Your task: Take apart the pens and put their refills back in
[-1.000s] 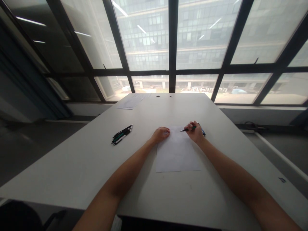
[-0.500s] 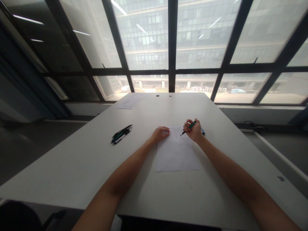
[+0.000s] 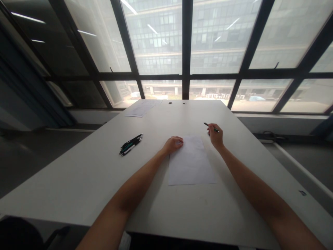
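Head view, left to right. Left of centre, a bundle of pens (image 3: 131,144) lies on the white table (image 3: 78,180), well apart from both hands. At centre, a blank-looking sheet of paper (image 3: 191,161) lies flat; no writing can be made out on it, so the work on the sheet appears not yet begun, though faint marks would be too small to tell. The left hand (image 3: 173,144) rests loosely curled, fingers together, on the sheet's upper left corner and pins it down. Right of centre, the right hand (image 3: 215,136) is off the sheet, just beyond its upper right corner, and pinches a green-and-black pen (image 3: 211,127) between its fingertips, the tip pointing to the upper left. At the table's far edge lie further papers (image 3: 142,109) beneath the window (image 3: 215,38).
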A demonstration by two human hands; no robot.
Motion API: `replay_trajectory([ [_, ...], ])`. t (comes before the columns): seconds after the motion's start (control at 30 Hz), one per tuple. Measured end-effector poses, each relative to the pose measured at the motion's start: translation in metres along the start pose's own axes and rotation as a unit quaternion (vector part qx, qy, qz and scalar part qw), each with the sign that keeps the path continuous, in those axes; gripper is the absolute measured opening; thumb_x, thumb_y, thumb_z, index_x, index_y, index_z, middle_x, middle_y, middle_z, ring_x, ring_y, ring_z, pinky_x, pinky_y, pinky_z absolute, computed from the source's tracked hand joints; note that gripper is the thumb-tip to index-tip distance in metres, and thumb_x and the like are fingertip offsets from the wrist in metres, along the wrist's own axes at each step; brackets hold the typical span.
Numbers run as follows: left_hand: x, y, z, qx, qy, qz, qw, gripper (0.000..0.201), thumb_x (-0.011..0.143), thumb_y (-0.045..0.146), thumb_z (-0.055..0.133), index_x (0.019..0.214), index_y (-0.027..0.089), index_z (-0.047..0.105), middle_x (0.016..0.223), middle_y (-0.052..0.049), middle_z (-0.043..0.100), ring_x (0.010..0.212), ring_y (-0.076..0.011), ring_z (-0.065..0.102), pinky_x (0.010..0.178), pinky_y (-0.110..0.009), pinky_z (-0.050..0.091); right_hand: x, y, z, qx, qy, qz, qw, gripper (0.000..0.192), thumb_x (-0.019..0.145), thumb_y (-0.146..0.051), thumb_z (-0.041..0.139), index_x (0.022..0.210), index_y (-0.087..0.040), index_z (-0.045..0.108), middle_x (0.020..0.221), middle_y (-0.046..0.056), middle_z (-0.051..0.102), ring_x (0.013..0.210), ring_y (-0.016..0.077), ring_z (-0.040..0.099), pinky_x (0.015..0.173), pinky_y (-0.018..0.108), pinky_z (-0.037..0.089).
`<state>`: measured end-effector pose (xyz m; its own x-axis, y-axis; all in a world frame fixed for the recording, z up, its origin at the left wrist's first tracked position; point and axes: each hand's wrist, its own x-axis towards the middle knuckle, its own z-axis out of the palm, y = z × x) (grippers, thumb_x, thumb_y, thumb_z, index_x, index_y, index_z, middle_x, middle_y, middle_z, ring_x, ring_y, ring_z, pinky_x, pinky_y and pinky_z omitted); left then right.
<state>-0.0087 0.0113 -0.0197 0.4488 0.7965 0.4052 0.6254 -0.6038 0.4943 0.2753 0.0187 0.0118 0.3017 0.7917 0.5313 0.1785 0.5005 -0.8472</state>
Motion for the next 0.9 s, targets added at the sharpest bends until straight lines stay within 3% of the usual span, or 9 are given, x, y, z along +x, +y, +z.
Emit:
replay_trajectory([
  [0.1, 0.001, -0.002, 0.002, 0.002, 0.005, -0.003, 1.0, 0.014, 0.078, 0.024, 0.066, 0.089, 0.023, 0.075, 0.11, -0.004, 0.072, 0.104, -0.0211, 0.065, 0.102, -0.036, 0.045, 0.007, 0.004, -0.009, -0.118, -0.043, -0.079, 0.989, 0.028, 0.087, -0.037, 0.053, 0.107, -0.02, 0.065, 0.097, 0.008, 0.065, 0.087, 0.0204, 0.059, 0.082, 0.036, 0.051],
  [0.17, 0.001, -0.003, 0.003, 0.001, 0.008, -0.002, 1.0, 0.013, 0.078, 0.024, 0.067, 0.088, 0.023, 0.075, 0.109, -0.003, 0.072, 0.103, -0.021, 0.065, 0.102, -0.036, 0.045, 0.014, 0.005, -0.016, -0.186, -0.095, -0.106, 0.972, 0.042, 0.081, -0.024, 0.053, 0.121, -0.016, 0.061, 0.113, 0.013, 0.06, 0.102, 0.0241, 0.056, 0.092, 0.04, 0.048],
  [0.27, 0.001, -0.003, 0.003, 0.0, 0.005, 0.002, 1.0, 0.014, 0.078, 0.025, 0.066, 0.088, 0.023, 0.075, 0.11, -0.003, 0.072, 0.103, -0.0211, 0.065, 0.102, -0.036, 0.046, 0.026, 0.004, -0.028, -0.245, -0.172, -0.087, 0.95, 0.07, 0.07, -0.016, 0.057, 0.139, -0.01, 0.047, 0.128, 0.019, 0.048, 0.111, 0.0274, 0.051, 0.087, 0.038, 0.052],
  [0.37, 0.001, -0.001, 0.002, 0.003, 0.004, 0.004, 1.0, 0.014, 0.079, 0.026, 0.065, 0.088, 0.023, 0.075, 0.11, -0.003, 0.072, 0.104, -0.021, 0.065, 0.102, -0.035, 0.046, 0.037, 0.0, -0.039, -0.242, -0.224, -0.047, 0.943, 0.081, 0.068, -0.02, 0.062, 0.146, -0.012, 0.041, 0.133, 0.019, 0.042, 0.107, 0.0259, 0.053, 0.074, 0.032, 0.056],
  [0.5, 0.0, 0.0, 0.001, 0.005, 0.005, 0.001, 1.0, 0.013, 0.079, 0.026, 0.065, 0.088, 0.023, 0.075, 0.11, -0.004, 0.072, 0.104, -0.0214, 0.065, 0.102, -0.036, 0.045, 0.046, -0.001, -0.047, -0.231, -0.214, -0.037, 0.948, 0.06, 0.076, -0.033, 0.062, 0.133, -0.014, 0.058, 0.125, 0.015, 0.056, 0.092, 0.0213, 0.059, 0.077, 0.033, 0.055],
  [0.63, 0.0, -0.001, 0.002, 0.009, 0.007, 0.002, 1.0, 0.014, 0.079, 0.026, 0.065, 0.088, 0.024, 0.075, 0.11, -0.004, 0.072, 0.103, -0.0216, 0.065, 0.102, -0.036, 0.046, 0.042, 0.004, -0.044, -0.273, -0.204, -0.025, 0.94, 0.032, 0.082, -0.024, 0.054, 0.104, -0.013, 0.074, 0.087, 0.01, 0.073, 0.069, 0.0188, 0.062, 0.074, 0.033, 0.052],
  [0.73, 0.0, 0.0, 0.001, 0.007, 0.008, 0.001, 1.0, 0.013, 0.078, 0.025, 0.066, 0.088, 0.023, 0.075, 0.109, -0.004, 0.072, 0.103, -0.0217, 0.065, 0.101, -0.036, 0.046, 0.03, 0.007, -0.036, -0.348, -0.224, -0.026, 0.91, 0.026, 0.08, -0.018, 0.057, 0.099, -0.016, 0.075, 0.082, 0.008, 0.074, 0.072, 0.0195, 0.065, 0.077, 0.031, 0.05],
  [0.83, -0.001, 0.002, -0.001, 0.004, 0.008, 0.001, 1.0, 0.013, 0.078, 0.024, 0.066, 0.088, 0.023, 0.075, 0.109, -0.004, 0.072, 0.103, -0.0215, 0.065, 0.101, -0.036, 0.046, 0.017, 0.008, -0.027, -0.437, -0.241, -0.021, 0.866, 0.043, 0.078, -0.013, 0.059, 0.12, -0.02, 0.066, 0.091, 0.007, 0.074, 0.082, 0.0202, 0.067, 0.08, 0.028, 0.047],
  [0.9, 0.0, 0.003, -0.001, 0.003, 0.007, 0.001, 1.0, 0.013, 0.078, 0.024, 0.065, 0.088, 0.022, 0.075, 0.109, -0.004, 0.072, 0.103, -0.0214, 0.065, 0.101, -0.035, 0.046, 0.009, 0.009, -0.021, -0.489, -0.253, -0.015, 0.835, 0.037, 0.081, -0.013, 0.058, 0.116, -0.02, 0.067, 0.097, 0.01, 0.073, 0.089, 0.0218, 0.067, 0.081, 0.028, 0.046],
])
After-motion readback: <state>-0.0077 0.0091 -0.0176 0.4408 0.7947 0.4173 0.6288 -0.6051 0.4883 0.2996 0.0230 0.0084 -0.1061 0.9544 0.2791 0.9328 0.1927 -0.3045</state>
